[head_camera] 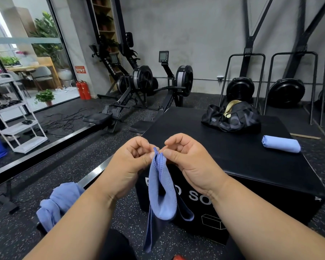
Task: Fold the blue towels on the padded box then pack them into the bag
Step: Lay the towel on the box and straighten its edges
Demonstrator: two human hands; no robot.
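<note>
Left hand (131, 162) and right hand (186, 158) pinched the hem of a blue towel (162, 194), which hung in front of the box (233, 166). A crumpled towel (58, 203) lay on the floor at left. Farther off, a folded towel (280, 144) and the black bag (233, 117) sat on the box; the bag's contents were hidden.

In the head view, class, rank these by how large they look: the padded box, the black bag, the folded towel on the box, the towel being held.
1. padded box
2. black bag
3. held towel, though nearness to the camera inflates it
4. folded towel

Bag and held towel look close; that order is unsure.
</note>
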